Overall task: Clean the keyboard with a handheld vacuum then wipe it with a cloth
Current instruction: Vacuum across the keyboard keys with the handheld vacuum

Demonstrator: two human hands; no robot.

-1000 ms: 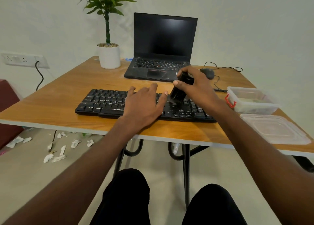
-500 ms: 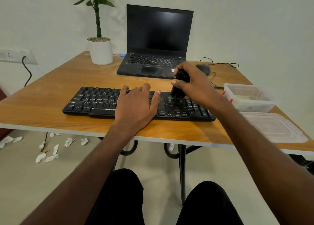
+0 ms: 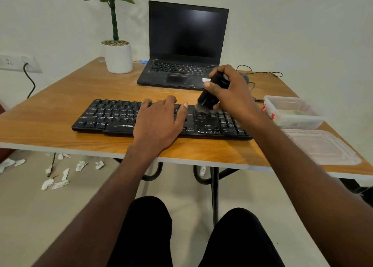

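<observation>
The vacuuming step is in hand: the right hand (image 3: 232,97) grips the handheld vacuum (image 3: 210,95), nozzle on the keyboard (image 3: 113,117) near the table's front edge. The left hand (image 3: 157,123) presses flat, fingers spread. Next, sweep across uncovered keys.

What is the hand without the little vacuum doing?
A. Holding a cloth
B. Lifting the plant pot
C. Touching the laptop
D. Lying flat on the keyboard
D: the left hand lies with straight fingers on the middle of the keyboard, while the right hand grips the handheld vacuum with its brush end on the keys further right.
</observation>
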